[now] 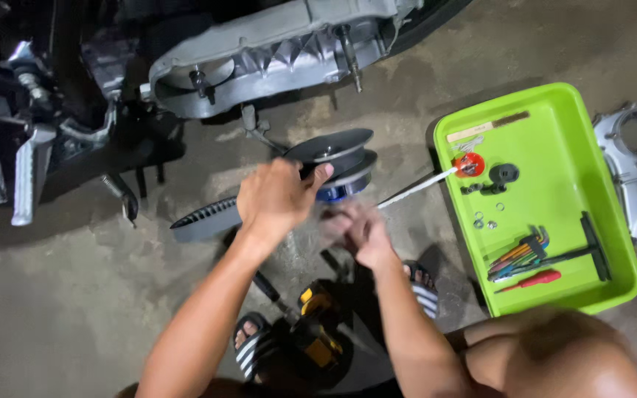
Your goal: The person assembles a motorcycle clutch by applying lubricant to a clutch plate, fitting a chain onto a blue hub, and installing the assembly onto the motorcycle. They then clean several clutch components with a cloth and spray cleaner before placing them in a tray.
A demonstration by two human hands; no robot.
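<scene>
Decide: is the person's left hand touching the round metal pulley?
Touching. The head view shows the left hand over the pulley, thumb pressed on its dark upper disc.

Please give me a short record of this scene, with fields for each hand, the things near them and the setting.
left hand: grips the rim of a dark pulley held above the floor
right hand: blurred, just below the pulley; whether it holds anything cannot be told
green tray: on the floor to the right, holding a set of coloured hex keys, a red screwdriver and small parts
power drill: black and yellow, lies between the person's sandalled feet
engine case: open, above the hands
floor: bare concrete
</scene>
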